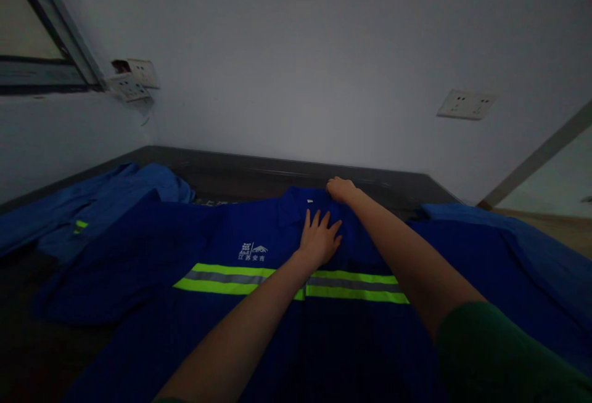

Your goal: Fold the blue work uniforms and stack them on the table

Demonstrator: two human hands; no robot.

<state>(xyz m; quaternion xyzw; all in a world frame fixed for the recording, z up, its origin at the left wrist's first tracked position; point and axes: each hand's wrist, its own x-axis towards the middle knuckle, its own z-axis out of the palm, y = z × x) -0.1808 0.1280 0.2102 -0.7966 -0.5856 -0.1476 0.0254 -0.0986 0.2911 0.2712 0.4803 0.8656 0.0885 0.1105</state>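
Note:
A dark blue jacket (pixel 259 230) with yellow-green and grey reflective bands lies spread out, front side up, its collar toward the wall. White printing shows on its chest. My left hand (pixel 319 241) rests on the jacket just below the collar, fingers spread and flat. At the right side of the collar, my right hand (pixel 341 190) has its fingers curled around the edge of the fabric. The fingertips of that hand are partly hidden.
Lighter blue garments lie at the left (pixel 157 184) and at the far right (pixel 527 230). Behind the dark surface (pixel 222 161) stands a white wall (pixel 296 70) with sockets (pixel 467 105). A window frame (pixel 69 39) is at the upper left.

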